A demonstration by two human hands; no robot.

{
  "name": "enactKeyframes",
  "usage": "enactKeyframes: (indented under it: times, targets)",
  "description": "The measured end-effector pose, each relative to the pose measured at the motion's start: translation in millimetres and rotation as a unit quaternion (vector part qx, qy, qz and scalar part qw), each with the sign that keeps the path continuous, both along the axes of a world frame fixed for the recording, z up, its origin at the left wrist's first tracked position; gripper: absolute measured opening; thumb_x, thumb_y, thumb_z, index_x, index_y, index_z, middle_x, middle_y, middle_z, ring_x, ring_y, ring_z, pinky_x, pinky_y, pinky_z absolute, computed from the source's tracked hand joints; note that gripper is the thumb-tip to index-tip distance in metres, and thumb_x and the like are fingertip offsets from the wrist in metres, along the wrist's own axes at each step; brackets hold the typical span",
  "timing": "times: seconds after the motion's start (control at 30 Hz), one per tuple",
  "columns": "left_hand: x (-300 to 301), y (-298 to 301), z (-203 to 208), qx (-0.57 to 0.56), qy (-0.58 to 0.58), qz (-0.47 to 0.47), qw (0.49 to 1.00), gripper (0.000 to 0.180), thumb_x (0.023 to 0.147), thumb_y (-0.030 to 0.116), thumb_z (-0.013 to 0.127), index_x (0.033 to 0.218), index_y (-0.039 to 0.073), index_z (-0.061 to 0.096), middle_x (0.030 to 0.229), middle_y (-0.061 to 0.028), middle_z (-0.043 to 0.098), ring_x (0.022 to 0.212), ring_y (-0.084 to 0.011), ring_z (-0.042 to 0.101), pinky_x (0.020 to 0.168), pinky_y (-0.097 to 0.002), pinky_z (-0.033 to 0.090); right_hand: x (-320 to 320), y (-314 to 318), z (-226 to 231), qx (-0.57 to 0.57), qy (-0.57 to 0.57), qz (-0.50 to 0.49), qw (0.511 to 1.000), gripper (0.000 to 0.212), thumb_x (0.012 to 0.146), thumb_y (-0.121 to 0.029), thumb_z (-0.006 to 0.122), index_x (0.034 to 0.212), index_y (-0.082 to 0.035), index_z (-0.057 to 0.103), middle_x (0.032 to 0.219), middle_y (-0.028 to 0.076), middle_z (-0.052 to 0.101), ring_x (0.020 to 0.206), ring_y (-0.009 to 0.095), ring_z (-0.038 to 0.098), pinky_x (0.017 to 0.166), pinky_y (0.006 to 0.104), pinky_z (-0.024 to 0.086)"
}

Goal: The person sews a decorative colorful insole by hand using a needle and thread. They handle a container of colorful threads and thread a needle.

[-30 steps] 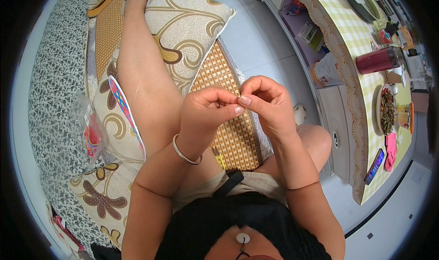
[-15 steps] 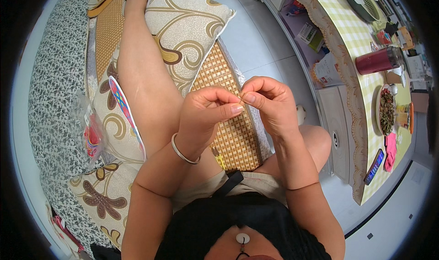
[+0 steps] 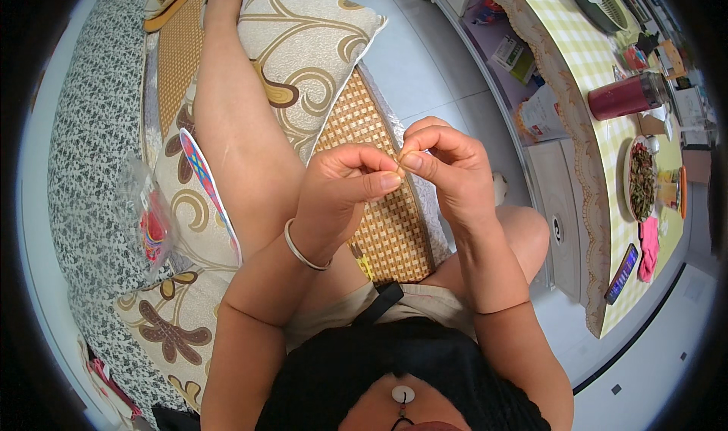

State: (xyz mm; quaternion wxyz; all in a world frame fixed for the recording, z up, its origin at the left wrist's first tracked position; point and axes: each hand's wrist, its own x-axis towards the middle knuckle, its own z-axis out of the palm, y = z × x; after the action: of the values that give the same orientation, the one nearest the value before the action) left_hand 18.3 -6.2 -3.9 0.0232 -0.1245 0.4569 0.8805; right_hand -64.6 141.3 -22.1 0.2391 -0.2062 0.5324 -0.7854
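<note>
My left hand and my right hand meet above the woven seat mat, fingertips touching. Thumb and forefinger of each are pinched together. Whatever sits between them is too small to make out. A light bangle circles my left wrist. Beside my outstretched leg, to the left, a colourful insole with a white edge stands on its side. Farther left lies a clear plastic bag with bright red and multicoloured strands inside.
Patterned cushions lie around my leg on the seat. At right, a table with a checked cloth carries a dark red thermos, a plate of dried pieces, a pink cloth and a phone. Drawers stand beneath.
Almost nothing differs. My right fingers have lifted very slightly, and both hands keep their pinch at the same place.
</note>
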Motion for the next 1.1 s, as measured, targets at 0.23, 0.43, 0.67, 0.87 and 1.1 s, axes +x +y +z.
enactKeyframes:
  times: [0.23,0.43,0.67,0.87,1.1]
  targets:
    - [-1.0,3.2,6.2,-0.072,-0.01,0.009,0.997,0.01,0.076,-0.001,0.067,0.085,-0.003,0.064,0.08,-0.0049,0.062,0.073,-0.0088,0.056,0.069,-0.0203,0.045,-3.1,0.6,-2.2,-0.046,-0.02,-0.047,0.998,0.005,0.08,-0.005,0.063,0.081,-0.002,0.061,0.085,0.002,0.056,0.081,0.011,0.05,0.075,0.0238,0.038]
    - [-0.5,1.1,5.7,-0.026,-0.037,0.005,0.999,0.011,0.076,0.0,0.067,0.086,-0.003,0.064,0.08,-0.0051,0.062,0.072,-0.0082,0.055,0.067,-0.0197,0.044,-10.8,2.5,-8.3,-0.056,-0.022,-0.015,0.998,0.005,0.08,-0.006,0.064,0.08,-0.002,0.06,0.088,0.002,0.054,0.083,0.011,0.048,0.076,0.024,0.038]
    - [-0.2,-1.3,3.0,-0.018,-0.037,0.003,0.999,0.011,0.076,0.0,0.068,0.086,-0.003,0.064,0.078,-0.0041,0.062,0.068,-0.0068,0.053,0.062,-0.0184,0.041,-9.1,-5.7,-16.9,-0.089,-0.084,0.018,0.992,0.006,0.078,-0.006,0.067,0.08,-0.002,0.063,0.087,0.003,0.056,0.083,0.011,0.05,0.076,0.0243,0.039]
    - [0.5,-1.1,2.9,-0.013,-0.037,0.011,0.999,0.011,0.076,0.001,0.067,0.085,-0.003,0.063,0.077,-0.0048,0.061,0.065,-0.0072,0.051,0.06,-0.0187,0.04,-8.5,-6.8,-20.5,-0.105,-0.126,0.032,0.986,0.007,0.078,-0.006,0.069,0.08,-0.001,0.063,0.083,0.002,0.057,0.078,0.011,0.051,0.074,0.024,0.04]
    - [-0.3,-0.9,2.7,-0.001,-0.039,0.0,0.999,0.012,0.076,0.001,0.065,0.086,-0.003,0.061,0.077,-0.0064,0.061,0.062,-0.0082,0.047,0.057,-0.0201,0.039,-8.1,-7.5,-22.3,-0.108,-0.117,0.051,0.986,0.007,0.078,-0.006,0.069,0.079,-0.001,0.064,0.082,0.003,0.057,0.077,0.011,0.051,0.073,0.0237,0.04]
